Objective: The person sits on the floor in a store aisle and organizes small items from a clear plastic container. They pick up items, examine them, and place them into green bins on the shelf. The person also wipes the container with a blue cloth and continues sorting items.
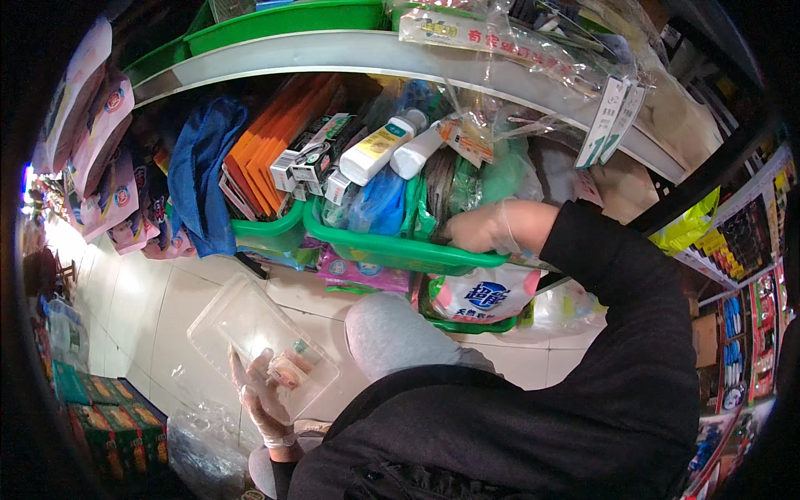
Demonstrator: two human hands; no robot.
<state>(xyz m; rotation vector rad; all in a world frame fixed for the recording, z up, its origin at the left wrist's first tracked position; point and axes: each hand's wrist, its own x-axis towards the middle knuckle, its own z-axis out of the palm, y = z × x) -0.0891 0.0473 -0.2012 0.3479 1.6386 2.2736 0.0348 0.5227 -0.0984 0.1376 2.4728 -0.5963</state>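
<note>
My left hand (259, 390), in a thin clear glove, holds a clear plastic box (219, 322) tilted over the floor. A few small items (290, 369), brownish and greenish, lie at the near end of the box. My right hand (472, 226), also in a thin glove, reaches into the right end of a green plastic basket (400, 248) on the shelf. Its fingertips are hidden among the contents, so its grip does not show. White bottles (375, 150), small black-and-white cartons (322, 153) and blue plastic bags (378, 200) fill the basket.
Orange envelopes or folders (265, 150) and a blue cloth (203, 175) sit left of the basket. Above runs a shelf edge (312, 47). A white detergent bag (487, 297) lies below. Stacked cartons (115, 425) and clear plastic wrap (206, 447) stand on the tiled floor, lower left.
</note>
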